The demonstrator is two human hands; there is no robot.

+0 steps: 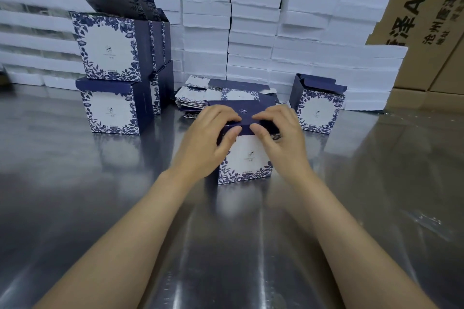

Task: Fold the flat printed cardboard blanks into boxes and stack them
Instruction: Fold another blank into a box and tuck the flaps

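Centrally, on the reflective steel worktop (75, 183): at 10 o'clock, stacked blue-and-white floral cardboard boxes (110, 78); left hand (213, 133) and right hand (278, 133), fingers curled, grip the navy lid of the upright floral box (244, 165); at 12 o'clock behind it, a pile of flat printed blanks (226, 95); at 2 o'clock, a lone open-topped box (317, 110).

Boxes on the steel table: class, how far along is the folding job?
Done: stacked boxes at left; lone box at right, lid up. In hand: left hand and right hand grip the lid edge of the centre box. Left: the flat blanks piled behind it.
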